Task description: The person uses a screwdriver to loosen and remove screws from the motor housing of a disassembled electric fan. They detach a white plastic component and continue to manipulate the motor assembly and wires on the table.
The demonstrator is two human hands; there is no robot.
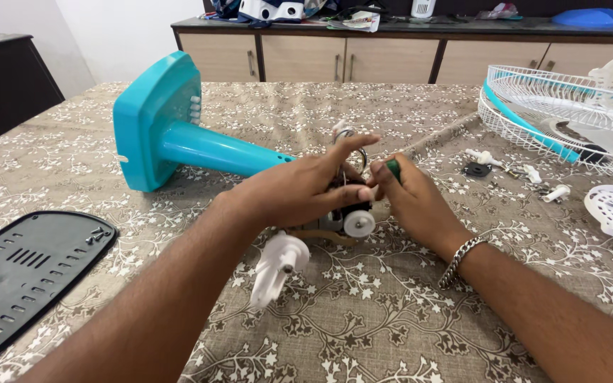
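The fan lies largely in pieces: its teal stand (179, 138) rests on its side toward the worktop's (391, 319) far left, the wire guards (562, 113) sit at the far right edge, and a black cover plate (23, 273) lies at the near left corner. At the middle, the left hand (299, 188) clasps the motor unit (345, 216), while the right hand (409, 198) is closed on a green-handled screwdriver (393, 169) against it. Loose small parts (526, 177) lie to the right; the near middle offers open room.
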